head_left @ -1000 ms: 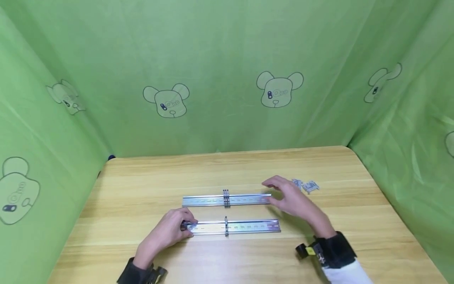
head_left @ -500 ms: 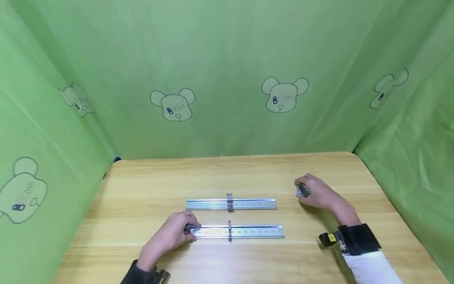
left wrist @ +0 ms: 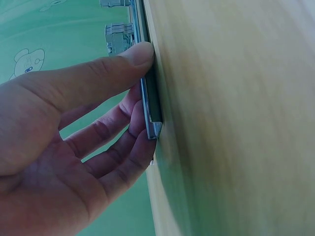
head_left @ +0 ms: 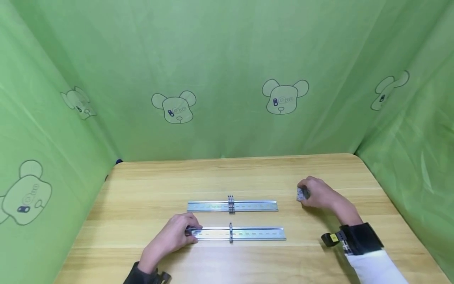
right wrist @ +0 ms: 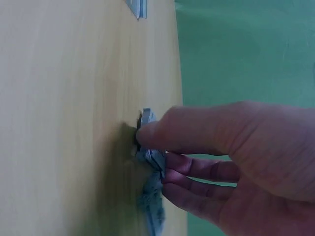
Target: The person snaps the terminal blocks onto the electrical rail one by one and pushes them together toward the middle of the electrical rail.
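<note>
Two slotted metal DIN rails lie parallel on the table. My left hand grips the left end of the near rail, its thumb on the near edge and fingers on the far one. One thin grey terminal block sits across the middle of that rail. On the far rail, several slim terminal blocks stand side by side. To the right of both rails, my right hand pinches a loose grey terminal block between thumb and fingers. Another loose block lies beside it in the right wrist view, hidden in the head view.
The wood-grain table carries the rails near its middle. Green cloth with printed bear heads hangs behind it and along both sides. A black strap with a small camera is on the right wrist.
My right hand has moved right from the far rail's right end to the loose terminal blocks and taken hold of one. My left hand keeps its grip on the near rail. The head view shifted slightly.
</note>
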`<control>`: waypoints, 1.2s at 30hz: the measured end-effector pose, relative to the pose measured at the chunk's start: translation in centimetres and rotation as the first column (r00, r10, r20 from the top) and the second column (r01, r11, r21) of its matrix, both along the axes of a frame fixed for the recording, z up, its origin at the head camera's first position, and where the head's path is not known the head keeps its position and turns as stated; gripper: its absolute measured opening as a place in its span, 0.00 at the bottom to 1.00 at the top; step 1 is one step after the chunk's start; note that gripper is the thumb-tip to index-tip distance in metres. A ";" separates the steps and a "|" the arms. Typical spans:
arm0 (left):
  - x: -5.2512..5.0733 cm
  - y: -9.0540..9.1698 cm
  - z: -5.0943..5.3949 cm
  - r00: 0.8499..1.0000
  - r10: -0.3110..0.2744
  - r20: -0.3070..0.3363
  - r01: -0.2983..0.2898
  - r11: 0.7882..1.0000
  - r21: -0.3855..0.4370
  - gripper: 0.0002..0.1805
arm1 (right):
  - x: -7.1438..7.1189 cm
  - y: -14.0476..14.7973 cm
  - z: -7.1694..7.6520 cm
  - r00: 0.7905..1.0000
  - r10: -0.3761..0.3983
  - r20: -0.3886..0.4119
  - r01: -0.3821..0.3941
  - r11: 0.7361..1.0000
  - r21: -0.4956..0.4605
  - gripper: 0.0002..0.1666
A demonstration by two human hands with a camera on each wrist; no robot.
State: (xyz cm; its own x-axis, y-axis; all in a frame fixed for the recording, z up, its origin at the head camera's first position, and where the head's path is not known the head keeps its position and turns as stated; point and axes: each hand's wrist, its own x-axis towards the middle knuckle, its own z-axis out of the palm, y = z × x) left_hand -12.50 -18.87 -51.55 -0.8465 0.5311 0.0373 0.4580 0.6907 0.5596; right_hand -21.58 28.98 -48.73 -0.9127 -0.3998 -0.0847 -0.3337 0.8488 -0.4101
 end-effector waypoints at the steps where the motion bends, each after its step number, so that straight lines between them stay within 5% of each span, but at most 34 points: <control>1: 0.0 0.0 0.0 1.000 0.002 0.003 -0.002 1.000 0.002 0.18 | 0.3 -0.1 0.1 1.000 0.005 -0.005 -0.005 1.000 -0.007 0.32; 10: 0.2 -0.1 -0.3 1.000 0.003 -0.008 -0.003 1.000 0.015 0.18 | 3.4 -1.4 1.5 0.994 0.001 -0.106 -0.019 0.986 -0.164 0.31; 19: 0.2 0.0 0.0 1.000 0.006 0.014 -0.006 1.000 0.019 0.18 | 6.1 -2.6 0.2 0.987 0.056 -0.150 -0.103 0.940 -0.325 0.33; 26: 0.1 0.0 0.0 1.000 -0.004 0.012 0.004 1.000 0.016 0.18 | 7.7 -3.0 -1.5 0.997 0.071 -0.003 -0.066 0.905 -0.420 0.32; 36: 0.1 0.0 -0.2 1.000 -0.006 0.006 0.006 1.000 0.015 0.18 | 9.3 -3.3 -2.7 0.977 0.136 0.162 -0.025 0.834 -0.552 0.36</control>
